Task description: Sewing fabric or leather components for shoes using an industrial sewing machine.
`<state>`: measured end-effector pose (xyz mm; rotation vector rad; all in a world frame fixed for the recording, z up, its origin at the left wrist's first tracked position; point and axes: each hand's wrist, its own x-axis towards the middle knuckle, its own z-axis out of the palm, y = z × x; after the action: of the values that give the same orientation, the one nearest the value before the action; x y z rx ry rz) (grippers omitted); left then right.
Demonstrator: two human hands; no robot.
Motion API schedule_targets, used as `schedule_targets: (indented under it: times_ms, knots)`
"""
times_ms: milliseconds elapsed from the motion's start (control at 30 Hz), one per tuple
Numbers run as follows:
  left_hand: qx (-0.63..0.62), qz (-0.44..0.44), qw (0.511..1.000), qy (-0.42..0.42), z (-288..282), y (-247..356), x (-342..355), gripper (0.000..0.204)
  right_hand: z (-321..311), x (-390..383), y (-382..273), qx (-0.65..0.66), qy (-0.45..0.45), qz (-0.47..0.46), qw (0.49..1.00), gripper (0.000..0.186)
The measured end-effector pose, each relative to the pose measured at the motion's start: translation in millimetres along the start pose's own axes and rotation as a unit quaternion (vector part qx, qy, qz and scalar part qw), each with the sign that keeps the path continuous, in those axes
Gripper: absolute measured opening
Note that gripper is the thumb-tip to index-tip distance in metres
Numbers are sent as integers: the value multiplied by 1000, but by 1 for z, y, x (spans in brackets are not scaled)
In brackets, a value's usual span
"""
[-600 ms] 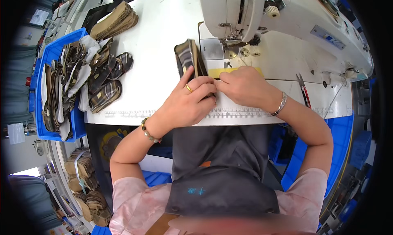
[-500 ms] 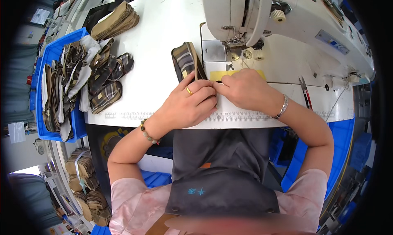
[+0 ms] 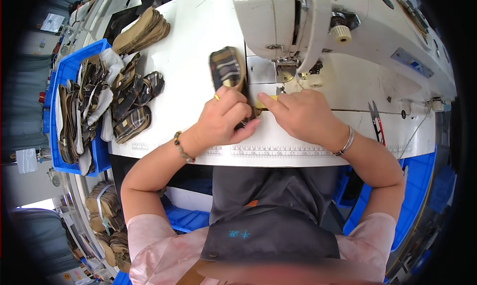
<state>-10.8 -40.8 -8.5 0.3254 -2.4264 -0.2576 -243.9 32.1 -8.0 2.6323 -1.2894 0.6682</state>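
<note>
My left hand (image 3: pixel 221 123) is closed on a plaid fabric piece (image 3: pixel 225 65) with tan edging, which stands out above my fingers beside the sewing machine's plate; its lower part is partly hidden by the hand. My right hand (image 3: pixel 303 116) is just to the right, fingers curled and one digit reaching toward the piece over a yellow strip (image 3: pixel 271 100) on the machine bed. What that hand holds, if anything, is hidden. The white sewing machine (image 3: pixel 268 17) stands above both hands, its needle area (image 3: pixel 287 69) a little beyond them.
Plaid pieces fill and spill from a blue crate (image 3: pixel 59 146) at the left, near stacked tan pieces (image 3: pixel 139 29). Red-handled snips (image 3: pixel 377 126) lie right of my right hand. The white table's front edge (image 3: pixel 198 158) crosses before me; more blue bins (image 3: pixel 412 185) sit below.
My left hand has shifted left and turned with the plaid piece, which now shows more of its plaid face. A gap has opened between the two hands. The view has shifted slightly.
</note>
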Motion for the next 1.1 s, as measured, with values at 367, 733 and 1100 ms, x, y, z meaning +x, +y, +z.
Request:
schedule_targets:
  times_ms: [367,733,1100]
  knots:
    - [76,-2,995,-69,11,3,28,39,10,-5,7,1,-12,8,1000,29]
    - [52,-111,981,-151,9,-14,34,62,6,1,7,-54,-2,56,997,31]
    - [-38,-146,973,-174,20,-41,50,76,12,2,18,-46,25,97,994,1]
